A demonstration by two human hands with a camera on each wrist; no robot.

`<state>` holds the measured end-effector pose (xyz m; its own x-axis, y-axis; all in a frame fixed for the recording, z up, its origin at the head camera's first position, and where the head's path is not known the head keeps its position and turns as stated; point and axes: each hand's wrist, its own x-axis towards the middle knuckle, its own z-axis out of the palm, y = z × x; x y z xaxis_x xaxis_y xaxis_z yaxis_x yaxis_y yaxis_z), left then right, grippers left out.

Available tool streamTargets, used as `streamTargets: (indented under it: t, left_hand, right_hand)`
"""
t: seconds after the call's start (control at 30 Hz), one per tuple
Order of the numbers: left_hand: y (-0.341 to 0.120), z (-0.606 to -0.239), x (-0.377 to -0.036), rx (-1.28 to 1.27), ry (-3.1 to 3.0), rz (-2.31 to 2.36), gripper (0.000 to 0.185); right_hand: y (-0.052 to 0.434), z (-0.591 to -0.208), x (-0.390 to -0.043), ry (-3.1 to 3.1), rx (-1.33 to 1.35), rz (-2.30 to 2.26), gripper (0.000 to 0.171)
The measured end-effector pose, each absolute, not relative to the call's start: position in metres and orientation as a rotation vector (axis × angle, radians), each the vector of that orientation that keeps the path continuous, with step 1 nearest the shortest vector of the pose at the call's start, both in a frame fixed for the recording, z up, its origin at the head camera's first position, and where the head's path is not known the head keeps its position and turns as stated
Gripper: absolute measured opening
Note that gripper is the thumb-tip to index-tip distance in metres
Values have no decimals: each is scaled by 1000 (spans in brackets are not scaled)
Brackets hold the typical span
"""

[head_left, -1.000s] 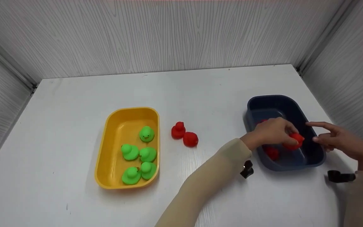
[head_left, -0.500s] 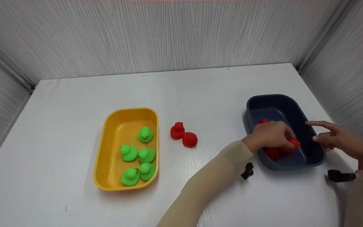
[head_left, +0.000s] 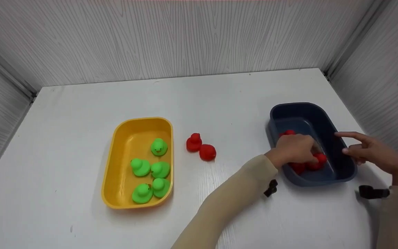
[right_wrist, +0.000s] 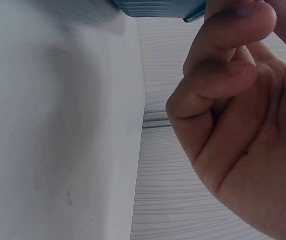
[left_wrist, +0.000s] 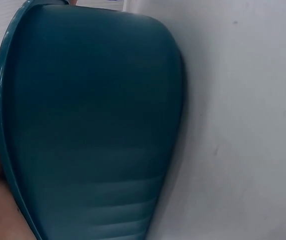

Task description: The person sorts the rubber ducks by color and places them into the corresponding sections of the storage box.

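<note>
Inside the dark blue tub (head_left: 327, 121) at the table's right, the left hand (head_left: 294, 149) reaches down, fingers curled around a red duck (head_left: 318, 162) lying directly beneath them. Beside the tub's right rim, the right hand (head_left: 371, 151) holds nothing, forefinger extended, other fingers loosely bent.

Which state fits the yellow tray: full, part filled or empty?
Part filled. The yellow tray holds five green ducks along its right side; its left half is bare.
</note>
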<state>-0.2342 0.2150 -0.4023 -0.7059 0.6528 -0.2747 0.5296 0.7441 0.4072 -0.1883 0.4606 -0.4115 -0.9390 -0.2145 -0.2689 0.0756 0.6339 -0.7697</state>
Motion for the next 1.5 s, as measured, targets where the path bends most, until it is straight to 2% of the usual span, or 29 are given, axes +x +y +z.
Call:
streamTargets:
  t: [0.3, 0.6, 0.97, 1.5]
  left_hand:
    - [209, -400, -232, 965, 2578, 536, 30]
    - [194, -389, -238, 958, 2452, 885, 34]
    - [145, -351, -251, 982, 2409, 1071, 34]
    - [80, -346, -258, 962, 2436, 1069, 31]
  right_hand:
    - [460, -412, -190, 2532, -84, -1184, 42]
    - [461, -412, -189, 2551, -104, -1176, 43]
    - [458, -410, -188, 2556, -52, -1156, 42]
    - [460, -412, -190, 2523, -127, -1232, 42]
